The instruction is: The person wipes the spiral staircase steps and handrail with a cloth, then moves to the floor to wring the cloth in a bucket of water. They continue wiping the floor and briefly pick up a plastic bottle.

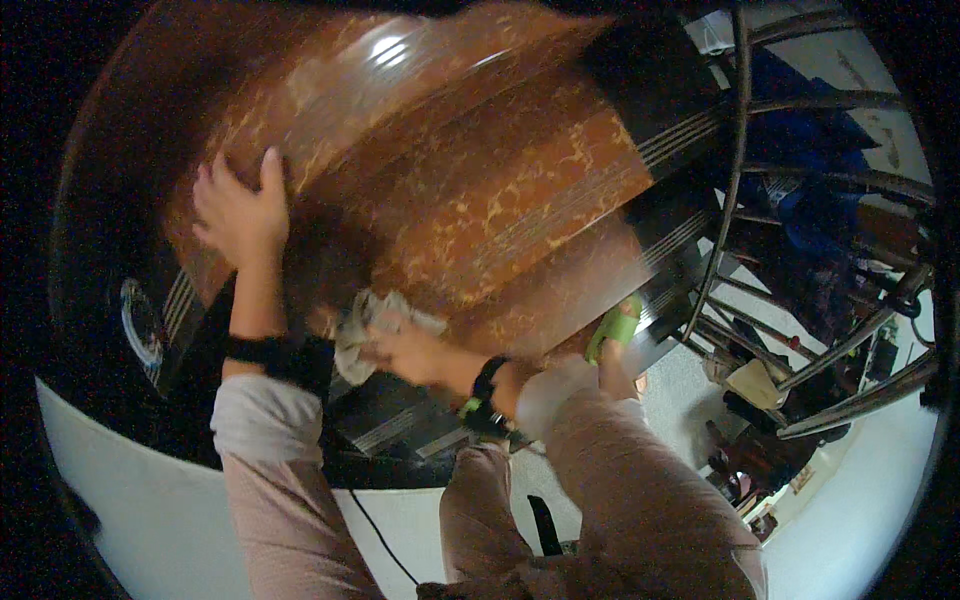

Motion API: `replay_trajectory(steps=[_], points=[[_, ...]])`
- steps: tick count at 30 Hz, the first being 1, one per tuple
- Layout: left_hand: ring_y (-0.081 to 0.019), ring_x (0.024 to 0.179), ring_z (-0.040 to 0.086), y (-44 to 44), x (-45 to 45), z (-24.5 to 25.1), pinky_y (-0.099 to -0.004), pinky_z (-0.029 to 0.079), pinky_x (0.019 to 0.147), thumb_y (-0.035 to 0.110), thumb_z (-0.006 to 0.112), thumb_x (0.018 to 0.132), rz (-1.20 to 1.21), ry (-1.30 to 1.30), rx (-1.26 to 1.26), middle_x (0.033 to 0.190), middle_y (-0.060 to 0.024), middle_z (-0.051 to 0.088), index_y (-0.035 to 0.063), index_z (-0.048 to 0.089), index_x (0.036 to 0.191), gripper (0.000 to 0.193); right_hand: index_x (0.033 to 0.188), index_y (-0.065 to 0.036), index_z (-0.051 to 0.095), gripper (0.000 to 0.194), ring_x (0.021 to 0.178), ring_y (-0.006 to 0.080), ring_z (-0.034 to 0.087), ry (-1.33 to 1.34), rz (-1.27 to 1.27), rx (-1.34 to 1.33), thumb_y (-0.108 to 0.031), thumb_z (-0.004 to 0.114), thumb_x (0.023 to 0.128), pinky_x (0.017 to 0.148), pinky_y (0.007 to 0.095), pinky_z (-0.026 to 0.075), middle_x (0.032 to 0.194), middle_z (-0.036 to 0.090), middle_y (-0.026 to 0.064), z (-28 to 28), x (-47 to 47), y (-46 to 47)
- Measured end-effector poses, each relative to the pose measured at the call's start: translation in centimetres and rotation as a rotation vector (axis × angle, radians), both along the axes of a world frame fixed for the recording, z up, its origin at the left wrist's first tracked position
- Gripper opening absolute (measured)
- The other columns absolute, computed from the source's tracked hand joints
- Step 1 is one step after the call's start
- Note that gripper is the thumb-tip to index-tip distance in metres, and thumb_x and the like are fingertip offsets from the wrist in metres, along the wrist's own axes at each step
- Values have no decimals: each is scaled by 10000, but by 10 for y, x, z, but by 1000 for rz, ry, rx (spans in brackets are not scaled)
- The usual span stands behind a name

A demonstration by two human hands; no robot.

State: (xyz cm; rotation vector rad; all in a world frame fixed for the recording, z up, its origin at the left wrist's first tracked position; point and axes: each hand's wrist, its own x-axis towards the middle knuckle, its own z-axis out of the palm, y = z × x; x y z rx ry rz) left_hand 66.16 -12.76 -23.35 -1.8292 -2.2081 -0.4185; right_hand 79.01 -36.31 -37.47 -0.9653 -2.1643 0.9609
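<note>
My left hand (247, 214) lies with fingers spread on the glossy brown patterned surface of a stair step (322, 142), at the upper left. My right hand (416, 351) grips a crumpled pale grey cloth (364, 360), which is pressed against a step near its dark edge. Motion blurs both the cloth and this hand. Dark bands circle both wrists. The brown steps have black end sections (664, 82) crossed by thin parallel light lines. A green slipper (619, 326) is on one of my feet, on the lower steps.
A metal railing (739, 150) curves along the right, with dark blue fabric (817, 180) beyond it. Several objects lie below, too dim to name. A shiny round item (141, 322) is at the far left. A black cable (382, 534) crosses a pale surface at the bottom.
</note>
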Motion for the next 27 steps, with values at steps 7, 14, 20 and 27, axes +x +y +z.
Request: replay_trajectory(steps=[7,14,20,27], points=[[-316,1316,303,-145,-36,12,-580,79,1057,292,646,746,-356,-351,127,1383,-129,396,105,480,1233,548,1192,-221,538,434,1021,379,491,-695,-689,418,-182,591,763,764,523,390,1184,556,45,35,149,65],[-383,1297,302,-408,-114,83,-602,41,1044,240,610,759,126,-433,-263,1387,-186,367,74,485,1153,445,1276,-315,477,621,1135,365,383,-863,-554,90,-152,631,697,944,499,255,1435,343,-25,27,-10,10],[-411,1328,245,-534,-155,188,-567,46,1071,186,571,826,344,-182,-263,1405,-236,320,81,391,1268,489,1134,-267,586,539,1102,279,420,-473,-149,261,-113,674,626,918,472,288,1296,493,-46,39,-140,-25],[-450,1342,179,-628,-148,270,-559,-61,1067,232,575,844,437,216,-301,1429,-253,262,113,388,1285,493,1139,-140,591,343,1107,336,423,282,-80,-320,-111,579,798,965,455,320,1201,536,58,84,-268,-68]])
